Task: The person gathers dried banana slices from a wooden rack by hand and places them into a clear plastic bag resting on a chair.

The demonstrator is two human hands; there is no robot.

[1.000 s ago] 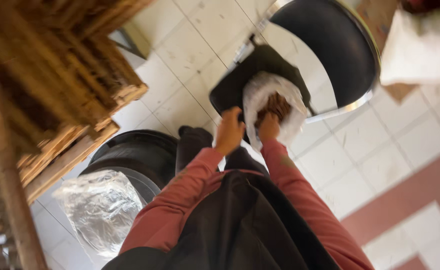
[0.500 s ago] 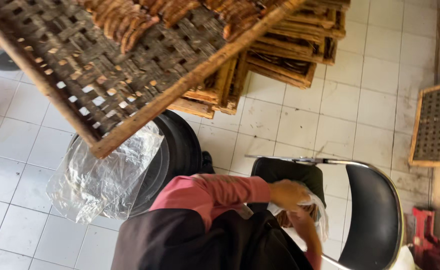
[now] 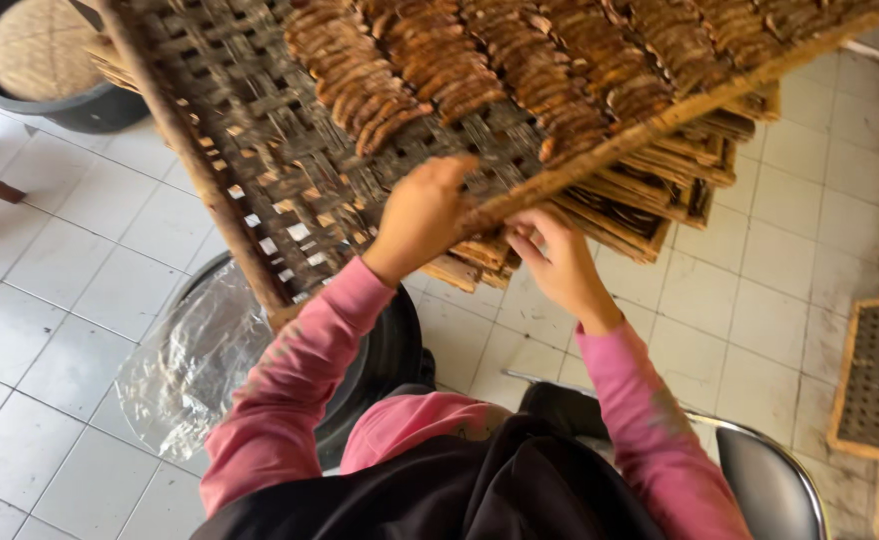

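Brown strips [image 3: 520, 70] on woven tray [image 3: 260, 150]; tray atop tray stack [image 3: 650, 200]; bin [image 3: 380, 350] below.

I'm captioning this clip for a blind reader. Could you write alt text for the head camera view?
Seen from above, a person's left hand and right hand grip the near edge of a woven bamboo tray carrying rows of brown dried pieces. More trays are stacked beneath, on a white tiled floor beside a plastic-lined black tub.
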